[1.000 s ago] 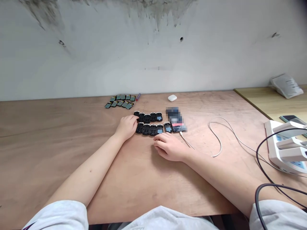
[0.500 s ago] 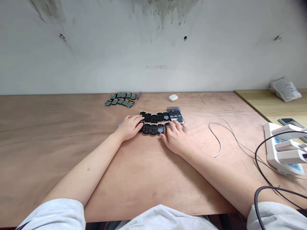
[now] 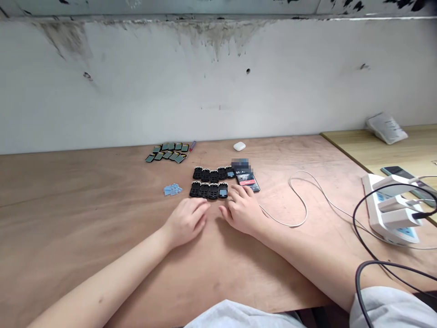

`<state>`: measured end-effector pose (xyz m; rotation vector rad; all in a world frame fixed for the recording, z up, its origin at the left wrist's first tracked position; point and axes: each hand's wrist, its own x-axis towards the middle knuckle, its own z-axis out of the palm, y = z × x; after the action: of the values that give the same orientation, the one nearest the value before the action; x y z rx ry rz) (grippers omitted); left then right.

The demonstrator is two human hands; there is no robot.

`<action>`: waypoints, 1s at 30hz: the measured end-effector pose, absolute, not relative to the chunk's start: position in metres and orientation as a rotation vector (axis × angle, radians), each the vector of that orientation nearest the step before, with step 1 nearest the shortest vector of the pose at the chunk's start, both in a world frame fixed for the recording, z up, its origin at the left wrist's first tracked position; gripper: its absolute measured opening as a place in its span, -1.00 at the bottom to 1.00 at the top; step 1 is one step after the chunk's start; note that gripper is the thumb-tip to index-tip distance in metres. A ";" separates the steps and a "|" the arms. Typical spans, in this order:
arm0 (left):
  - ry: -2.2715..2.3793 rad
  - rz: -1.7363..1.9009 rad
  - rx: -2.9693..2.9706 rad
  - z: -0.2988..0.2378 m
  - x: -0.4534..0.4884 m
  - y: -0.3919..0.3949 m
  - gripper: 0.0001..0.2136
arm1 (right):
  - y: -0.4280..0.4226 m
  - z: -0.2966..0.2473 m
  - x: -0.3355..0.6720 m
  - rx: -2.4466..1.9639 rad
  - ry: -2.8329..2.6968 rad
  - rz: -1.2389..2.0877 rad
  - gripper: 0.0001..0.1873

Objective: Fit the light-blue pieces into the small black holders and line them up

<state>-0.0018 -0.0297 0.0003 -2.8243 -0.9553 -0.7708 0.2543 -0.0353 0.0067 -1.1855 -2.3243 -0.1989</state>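
Two rows of black plastic casings lie on the table, a back row (image 3: 214,175) and a front row (image 3: 205,190). Each row has a light blue piece in its right-hand casing. My left hand (image 3: 187,218) is just in front of the front row, fingers loosely bent and thumb apart, with nothing visible in it. Close to the right end of that row, my right hand (image 3: 244,208) rests with fingers spread and holds nothing. Small light blue pieces (image 3: 172,189) form a loose pile left of the rows. A phone (image 3: 247,179) showing a timer lies beyond my right hand.
At the back left are several dark modules with grey-green faces (image 3: 167,155) and a screwdriver (image 3: 192,146). A white earbud case (image 3: 239,146) sits near the wall. On the right are a white cable (image 3: 306,209), a power strip (image 3: 372,214) with chargers, and black cords (image 3: 358,218).
Both hands have drawn back from the casing rows towards me. The front row and the blue pile are now uncovered. My view has tilted up, showing more wall.
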 end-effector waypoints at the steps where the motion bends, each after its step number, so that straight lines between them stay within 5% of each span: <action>1: -0.977 -0.766 -2.854 0.000 0.003 -0.042 -0.65 | -0.036 0.006 0.253 -1.154 -2.361 -0.185 -0.67; 10: -1.296 -0.593 -3.002 0.011 0.032 -0.066 -0.74 | -0.034 0.001 0.251 -0.865 -2.480 0.216 -0.77; 17: -1.295 -0.615 -3.030 0.011 0.025 -0.060 -0.53 | -0.031 0.002 0.253 -0.796 -2.424 0.445 -0.88; 25: -1.318 -0.783 -2.983 0.005 0.022 -0.055 -0.80 | -0.031 0.003 0.253 -0.757 -2.439 0.452 -0.84; 30: -1.295 -1.212 -2.899 -0.001 0.012 -0.046 -0.83 | -0.032 0.003 0.255 -0.717 -2.361 0.421 -0.60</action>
<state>0.0123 -0.0461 -0.0009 -2.8992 -1.2953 -1.2124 0.2549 -0.0316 0.0031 -0.7169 -2.3609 0.4213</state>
